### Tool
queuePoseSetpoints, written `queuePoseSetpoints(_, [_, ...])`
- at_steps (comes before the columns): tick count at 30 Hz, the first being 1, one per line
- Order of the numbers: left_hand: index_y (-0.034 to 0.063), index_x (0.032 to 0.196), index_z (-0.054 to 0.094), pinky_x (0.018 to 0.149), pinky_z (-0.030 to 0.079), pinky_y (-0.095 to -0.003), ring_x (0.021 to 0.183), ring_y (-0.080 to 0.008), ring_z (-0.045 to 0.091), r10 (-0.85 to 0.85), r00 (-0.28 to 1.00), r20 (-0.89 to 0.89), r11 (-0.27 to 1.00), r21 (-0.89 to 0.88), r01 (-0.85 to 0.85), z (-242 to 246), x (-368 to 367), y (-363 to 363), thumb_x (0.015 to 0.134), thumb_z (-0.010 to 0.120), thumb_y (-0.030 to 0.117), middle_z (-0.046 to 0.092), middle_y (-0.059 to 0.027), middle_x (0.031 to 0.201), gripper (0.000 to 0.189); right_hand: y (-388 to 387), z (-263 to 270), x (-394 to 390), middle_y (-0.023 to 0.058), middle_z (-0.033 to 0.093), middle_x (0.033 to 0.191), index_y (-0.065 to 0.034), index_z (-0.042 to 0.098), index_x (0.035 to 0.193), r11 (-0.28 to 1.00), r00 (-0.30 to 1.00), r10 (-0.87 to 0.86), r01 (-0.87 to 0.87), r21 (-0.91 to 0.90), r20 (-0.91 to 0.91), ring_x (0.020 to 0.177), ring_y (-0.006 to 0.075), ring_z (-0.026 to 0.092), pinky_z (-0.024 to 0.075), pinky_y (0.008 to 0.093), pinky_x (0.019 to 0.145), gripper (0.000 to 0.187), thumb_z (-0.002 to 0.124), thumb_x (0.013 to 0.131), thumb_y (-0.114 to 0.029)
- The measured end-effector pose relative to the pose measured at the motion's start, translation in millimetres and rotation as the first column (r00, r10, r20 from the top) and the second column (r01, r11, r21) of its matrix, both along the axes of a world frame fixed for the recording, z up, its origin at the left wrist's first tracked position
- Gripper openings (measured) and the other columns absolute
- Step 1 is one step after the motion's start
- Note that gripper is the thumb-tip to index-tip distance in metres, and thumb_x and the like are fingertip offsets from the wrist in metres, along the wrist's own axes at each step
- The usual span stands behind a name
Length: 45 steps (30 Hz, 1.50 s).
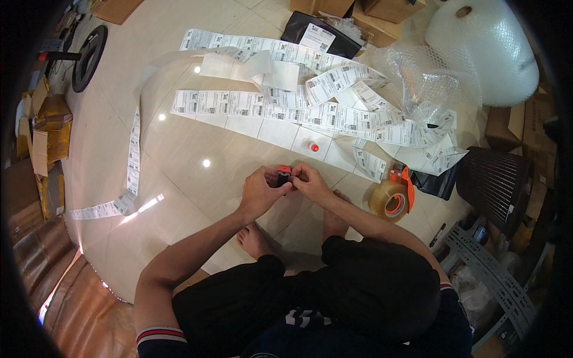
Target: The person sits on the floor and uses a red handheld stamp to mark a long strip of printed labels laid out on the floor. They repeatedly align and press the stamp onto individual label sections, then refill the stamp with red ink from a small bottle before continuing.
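Between my hands is a small red-and-black device [283, 175], red at its far end and dark nearer me; its exact kind cannot be told. My left hand [265, 188] grips it from the left, thumb along its near side. From the right, my right hand [310, 182] has thumb and fingertips pinched at its edge, partly hiding that side. Just beyond them, a small bottle with a red cap [314, 147] lies on long strips of white printed labels [241, 104]. Those strips overlap and curl across the tiled floor [188, 179].
At right sit an orange tape dispenser with clear tape [390, 201], a black marker [437, 235], a dark slatted basket [492, 190] and perforated metal bars [488, 264]. Farther off are a bubble wrap roll [488, 49] and a black parcel [291, 29]. Cartons [53, 129] line the left.
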<state>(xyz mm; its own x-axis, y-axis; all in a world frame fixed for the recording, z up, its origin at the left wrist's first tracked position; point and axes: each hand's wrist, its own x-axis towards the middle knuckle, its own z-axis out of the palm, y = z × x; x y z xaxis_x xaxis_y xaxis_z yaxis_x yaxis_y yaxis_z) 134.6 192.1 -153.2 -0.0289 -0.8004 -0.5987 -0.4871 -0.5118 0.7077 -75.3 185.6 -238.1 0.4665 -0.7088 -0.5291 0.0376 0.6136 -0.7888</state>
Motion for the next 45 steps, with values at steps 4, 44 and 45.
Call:
queuePoseSetpoints(4, [-0.0071, 0.121, 0.071, 0.086, 0.065, -0.0373, 0.095, -0.0234, 0.081, 0.039, 0.998, -0.039, 0.999, 0.039, -0.038, -1.6, -0.4, 0.8, 0.088, 0.093, 0.030, 0.081, -0.0175, 0.105, 0.055, 0.2, -1.0, -1.1, 0.0046, 0.069, 0.101, -0.0009, 0.060, 0.111, 1.000, 0.997, 0.026, -0.026, 0.005, -0.074, 0.092, 0.0105, 0.069, 0.0587, 0.0289, 0.079, 0.007, 0.065, 0.106, -0.005])
queuePoseSetpoints(44, [0.0053, 0.165, 0.045, 0.113, 0.058, -0.0493, 0.141, -0.0429, 0.061, -0.502, 0.858, 0.110, 0.761, -0.415, 0.498, -2.3, 22.5, -0.5, 0.092, 0.086, 0.011, 0.054, -0.0223, 0.161, 0.084, -13.4, -2.6, 3.0, 0.0029, 0.061, 0.098, -0.0035, 0.054, 0.106, 0.997, 0.997, 0.079, -0.079, -0.002, -0.008, 0.089, 0.0123, 0.066, 0.0588, 0.0317, 0.078, 0.011, 0.063, 0.101, -0.003])
queuePoseSetpoints(45, [0.0051, 0.164, 0.046, 0.112, 0.058, -0.0485, 0.140, -0.0434, 0.062, -0.500, 0.857, 0.124, 0.756, -0.421, 0.501, -1.9, 23.1, -0.7, 0.091, 0.087, 0.010, 0.055, -0.0226, 0.160, 0.083, -14.3, -3.3, 2.9, 0.0027, 0.062, 0.099, -0.0040, 0.053, 0.105, 0.996, 0.996, 0.093, -0.093, -0.014, -0.013, 0.089, 0.0125, 0.067, 0.0592, 0.0318, 0.080, 0.011, 0.062, 0.101, -0.001])
